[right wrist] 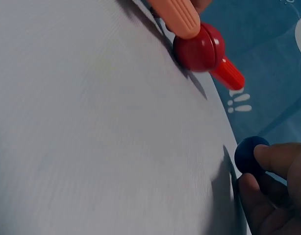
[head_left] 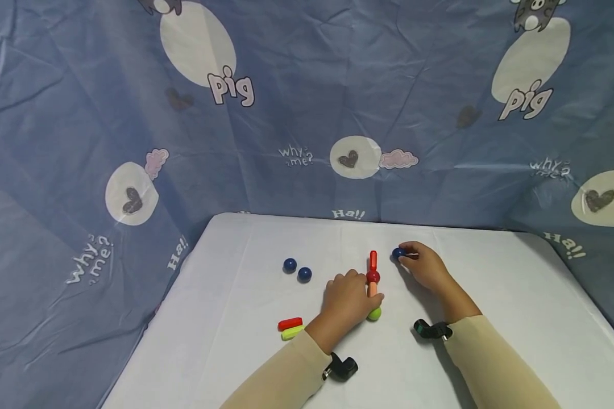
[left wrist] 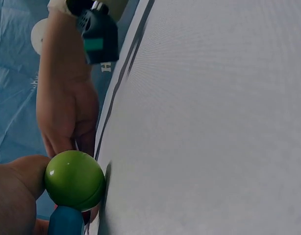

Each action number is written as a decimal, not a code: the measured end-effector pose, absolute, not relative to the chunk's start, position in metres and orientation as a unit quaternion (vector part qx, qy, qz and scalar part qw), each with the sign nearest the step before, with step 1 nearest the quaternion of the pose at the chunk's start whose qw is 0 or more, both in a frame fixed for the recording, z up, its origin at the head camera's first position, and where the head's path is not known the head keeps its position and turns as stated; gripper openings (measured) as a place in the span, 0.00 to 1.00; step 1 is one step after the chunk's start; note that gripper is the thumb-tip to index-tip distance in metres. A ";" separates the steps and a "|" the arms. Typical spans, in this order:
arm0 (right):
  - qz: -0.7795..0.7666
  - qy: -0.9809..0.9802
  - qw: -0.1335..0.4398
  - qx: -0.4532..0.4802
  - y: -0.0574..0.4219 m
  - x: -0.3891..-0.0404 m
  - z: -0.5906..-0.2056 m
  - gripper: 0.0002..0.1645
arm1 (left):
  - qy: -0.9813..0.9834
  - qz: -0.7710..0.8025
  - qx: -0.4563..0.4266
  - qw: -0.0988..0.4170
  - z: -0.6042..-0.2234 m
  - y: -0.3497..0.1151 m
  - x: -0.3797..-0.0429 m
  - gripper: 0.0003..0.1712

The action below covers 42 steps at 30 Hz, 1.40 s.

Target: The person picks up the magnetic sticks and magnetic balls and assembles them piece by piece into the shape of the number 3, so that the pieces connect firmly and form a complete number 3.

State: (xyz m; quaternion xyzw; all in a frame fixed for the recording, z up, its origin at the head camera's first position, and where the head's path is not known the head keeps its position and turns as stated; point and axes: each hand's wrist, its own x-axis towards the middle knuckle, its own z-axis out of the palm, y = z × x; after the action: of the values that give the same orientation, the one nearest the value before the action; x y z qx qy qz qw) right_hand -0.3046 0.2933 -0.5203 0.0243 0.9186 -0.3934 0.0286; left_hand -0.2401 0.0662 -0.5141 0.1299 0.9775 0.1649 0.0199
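My right hand (head_left: 430, 270) pinches a dark blue ball (head_left: 398, 253) between thumb and fingers, just above the table at the far right. To its left stands a joined row of toy pieces: a red stick (head_left: 373, 260), a red ball (head_left: 373, 276), an orange stick (head_left: 373, 289) and a green ball (head_left: 374, 314). My left hand (head_left: 350, 298) grips this row around the orange stick, its thumb close to the green ball. In the left wrist view, a blue stick (left wrist: 66, 221) meets the green ball. The palm hides part of the row.
Two loose blue balls (head_left: 297, 270) sit beyond the left hand. A red stick (head_left: 290, 324) and a yellow-green stick (head_left: 293, 333) lie side by side near the left forearm. The white table (head_left: 225, 272) ends at a blue printed cloth (head_left: 286, 113) behind it.
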 end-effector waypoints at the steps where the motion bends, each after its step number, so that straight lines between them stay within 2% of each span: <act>1: -0.397 0.917 0.029 0.021 0.291 -0.307 -0.521 0.27 | 0.978 0.163 0.131 0.018 -0.514 0.066 -0.240 0.34; 13: -0.424 0.905 0.031 0.010 0.268 -0.331 -0.524 0.26 | 0.978 0.157 0.138 0.006 -0.520 0.067 -0.241 0.34; 42: -0.504 0.861 0.062 -0.028 0.257 -0.334 -0.529 0.26 | 0.976 0.166 0.142 0.009 -0.518 0.065 -0.241 0.32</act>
State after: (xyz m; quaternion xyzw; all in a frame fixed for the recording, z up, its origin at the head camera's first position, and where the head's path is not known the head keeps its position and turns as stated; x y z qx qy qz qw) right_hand -0.3343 0.2567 -0.5285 -0.0279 0.8611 -0.5039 0.0619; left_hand -0.2406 0.0649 -0.5178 0.1423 0.9758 0.1658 0.0093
